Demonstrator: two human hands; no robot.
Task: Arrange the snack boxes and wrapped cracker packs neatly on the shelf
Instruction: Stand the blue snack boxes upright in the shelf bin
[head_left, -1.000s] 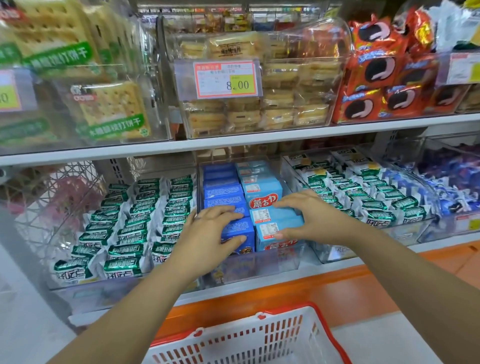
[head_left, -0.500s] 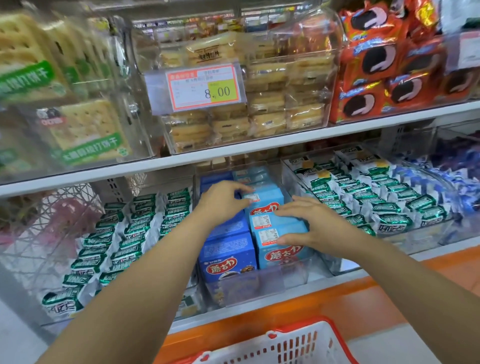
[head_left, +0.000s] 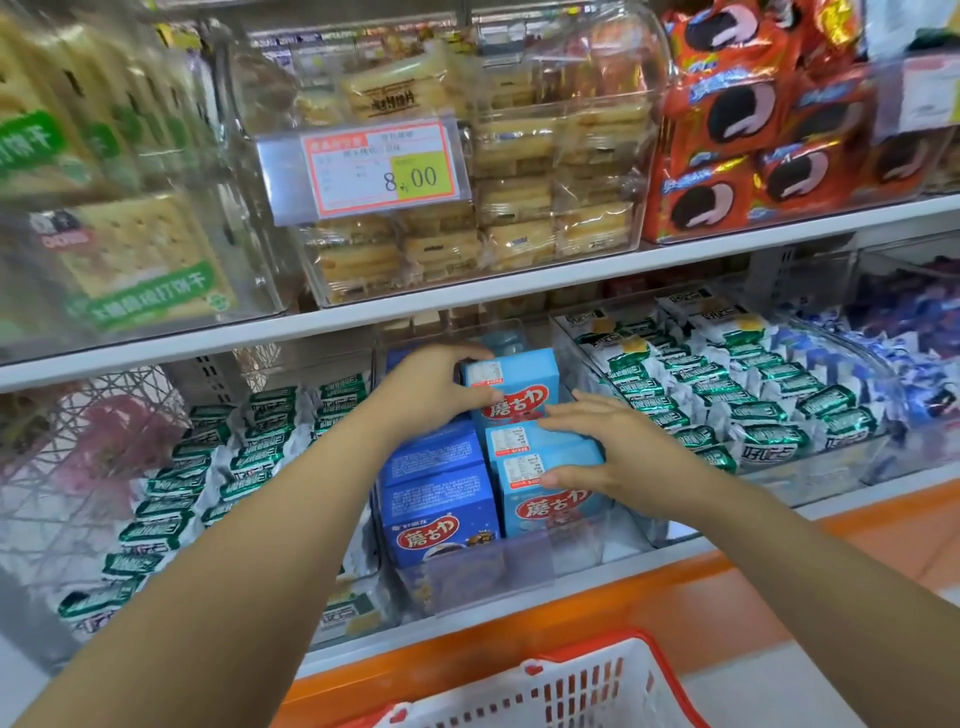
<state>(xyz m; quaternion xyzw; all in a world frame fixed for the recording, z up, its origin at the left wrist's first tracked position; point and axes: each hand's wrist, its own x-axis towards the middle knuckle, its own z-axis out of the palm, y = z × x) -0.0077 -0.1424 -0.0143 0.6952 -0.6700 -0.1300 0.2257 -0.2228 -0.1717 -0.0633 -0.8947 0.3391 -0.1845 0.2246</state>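
Note:
A clear bin (head_left: 524, 564) on the lower shelf holds two rows of snack boxes, dark blue (head_left: 441, 512) on the left and light blue (head_left: 550, 506) on the right. My left hand (head_left: 431, 392) grips a raised light blue box (head_left: 514, 382) at the back of the right row, fingers over its top and thumb on its front. My right hand (head_left: 597, 447) lies flat with straight fingers on the tops of the front light blue boxes. Green-and-white wrapped cracker packs fill the bins to the left (head_left: 208, 478) and right (head_left: 753, 405).
The upper shelf (head_left: 467, 296) carries clear bins of cracker packs, a price tag (head_left: 382, 166) reading 8.00, and red cookie packs (head_left: 737, 140). A red-and-white shopping basket (head_left: 561, 691) sits below the orange shelf edge. Blue-wrapped packs (head_left: 893, 343) lie at the far right.
My left hand moved from the front dark blue box to the back of the bin and took hold of a light blue box. My right hand stayed on the front light blue boxes.

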